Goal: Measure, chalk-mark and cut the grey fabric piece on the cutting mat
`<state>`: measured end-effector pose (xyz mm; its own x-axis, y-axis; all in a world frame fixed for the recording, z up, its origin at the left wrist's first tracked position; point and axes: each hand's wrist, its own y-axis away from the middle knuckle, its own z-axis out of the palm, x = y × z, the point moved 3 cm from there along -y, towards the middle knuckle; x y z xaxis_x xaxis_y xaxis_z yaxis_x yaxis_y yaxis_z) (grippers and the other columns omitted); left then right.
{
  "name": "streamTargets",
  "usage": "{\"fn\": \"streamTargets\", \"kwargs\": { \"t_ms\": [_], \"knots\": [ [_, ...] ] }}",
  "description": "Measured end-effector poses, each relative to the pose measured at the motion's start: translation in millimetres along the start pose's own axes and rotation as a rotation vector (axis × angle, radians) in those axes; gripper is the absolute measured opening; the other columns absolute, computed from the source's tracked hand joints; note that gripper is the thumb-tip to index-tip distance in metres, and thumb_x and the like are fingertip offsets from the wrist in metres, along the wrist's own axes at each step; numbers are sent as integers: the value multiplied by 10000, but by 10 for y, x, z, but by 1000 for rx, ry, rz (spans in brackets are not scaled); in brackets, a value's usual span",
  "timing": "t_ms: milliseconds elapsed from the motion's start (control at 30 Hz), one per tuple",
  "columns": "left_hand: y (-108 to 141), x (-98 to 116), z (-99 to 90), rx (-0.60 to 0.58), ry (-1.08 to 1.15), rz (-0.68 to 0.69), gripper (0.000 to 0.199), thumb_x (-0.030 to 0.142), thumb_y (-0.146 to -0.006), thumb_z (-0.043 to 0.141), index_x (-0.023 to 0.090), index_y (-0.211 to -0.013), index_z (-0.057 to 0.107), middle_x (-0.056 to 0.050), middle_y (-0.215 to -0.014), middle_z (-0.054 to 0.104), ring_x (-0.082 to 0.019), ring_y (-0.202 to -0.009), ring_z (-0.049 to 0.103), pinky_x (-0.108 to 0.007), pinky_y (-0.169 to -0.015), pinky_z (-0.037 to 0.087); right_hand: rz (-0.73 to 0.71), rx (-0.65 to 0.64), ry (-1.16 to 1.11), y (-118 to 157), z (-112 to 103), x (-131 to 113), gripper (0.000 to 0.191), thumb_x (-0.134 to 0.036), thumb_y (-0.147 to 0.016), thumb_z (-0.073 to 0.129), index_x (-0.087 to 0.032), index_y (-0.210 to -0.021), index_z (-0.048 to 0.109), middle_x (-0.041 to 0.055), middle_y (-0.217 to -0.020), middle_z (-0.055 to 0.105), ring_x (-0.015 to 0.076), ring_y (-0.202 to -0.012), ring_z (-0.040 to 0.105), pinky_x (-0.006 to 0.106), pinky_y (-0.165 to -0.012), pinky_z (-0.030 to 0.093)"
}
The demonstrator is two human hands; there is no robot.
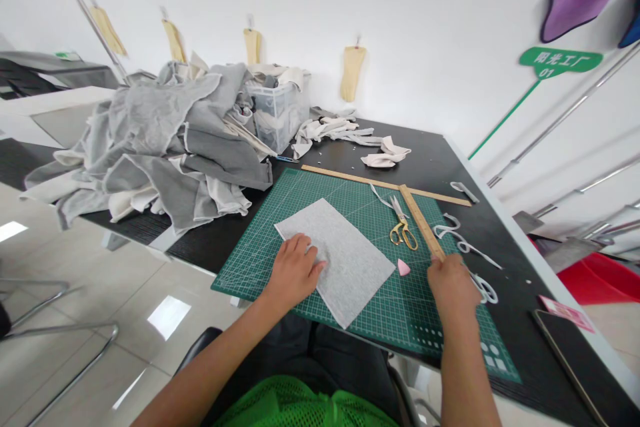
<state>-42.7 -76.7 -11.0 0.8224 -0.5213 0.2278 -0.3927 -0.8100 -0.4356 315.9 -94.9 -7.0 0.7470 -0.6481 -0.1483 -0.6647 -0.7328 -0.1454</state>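
A rectangle of light grey fabric (345,260) lies at a slant on the green cutting mat (250,253). Across its left part rests my left hand (297,267), fingers spread and pressing on the cloth. My right hand (453,283) is closed around the near end of a wooden ruler (419,217), which points away from me over the mat's right side. Between the fabric and this ruler lie gold-handled scissors (403,230) and a pink triangular piece of tailor's chalk (403,267). A second wooden ruler (350,177) runs along the mat's far edge, touching or nearly touching the held ruler's far end.
Grey fabric is heaped (150,127) on the table's left, beside a clear plastic bin (280,113) full of cloth. Scraps (340,130) lie at the back. Curled fabric strips (465,243) lie right of the held ruler, and a phone (575,363) at the near right.
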Motion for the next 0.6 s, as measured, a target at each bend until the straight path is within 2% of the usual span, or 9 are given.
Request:
{"fn": "streamTargets", "kwargs": {
  "t_ms": [100,167,233,333,400,500,600],
  "knots": [
    [34,-128,16,56,-33,-115,402,437,-944,625,166,-1241,608,-182,-1329,542,-385,-1290,479,-584,-1043,441,-65,77,77,56,-53,-34,450,-414,-1010,425,-51,-1130,661,315,-1011,696,457,-936,707,501,-714,523],
    [26,-238,48,31,-17,-90,486,472,-959,601,169,-1336,564,-187,-1364,536,-381,-1313,480,-602,-1086,417,-129,173,112,71,-72,-70,449,-395,-1005,439,-29,-1127,670,323,-1005,681,455,-950,689,493,-725,513],
    [-8,-366,81,-34,12,-3,528,489,-980,570,187,-1411,524,-172,-1455,496,-358,-1392,439,-583,-1160,369,-239,222,84,60,-41,-134,447,-367,-1014,431,-36,-1231,639,313,-1086,670,430,-1000,673,485,-772,509],
    [-75,-556,104,-148,34,76,515,488,-1018,512,245,-1471,485,-111,-1551,443,-310,-1473,379,-541,-1225,316,-512,137,-15,34,108,-297,456,-354,-1047,387,-162,-1433,538,243,-1415,563,367,-1215,602,485,-942,479],
    [-108,-630,74,-137,34,60,504,472,-1039,472,237,-1485,472,-110,-1580,418,-313,-1515,314,-536,-1223,325,-635,38,-39,33,220,-398,468,-384,-1068,362,-219,-1480,508,199,-1542,471,343,-1345,516,497,-1038,428],
    [-118,-625,-22,-22,-2,-5,502,439,-1047,458,192,-1485,467,-138,-1610,369,-343,-1543,238,-563,-1218,317,-670,-51,-26,50,282,-473,453,-410,-1078,359,-228,-1442,558,182,-1537,486,335,-1369,488,490,-1048,413],
    [-95,-548,-117,53,19,-2,375,405,-1035,498,207,-1337,599,-120,-1554,442,-327,-1491,335,-537,-1194,358,-644,-43,-31,71,190,-472,369,-375,-1076,391,-216,-1259,668,145,-1323,644,297,-1164,605,404,-933,457]
  ]
}}
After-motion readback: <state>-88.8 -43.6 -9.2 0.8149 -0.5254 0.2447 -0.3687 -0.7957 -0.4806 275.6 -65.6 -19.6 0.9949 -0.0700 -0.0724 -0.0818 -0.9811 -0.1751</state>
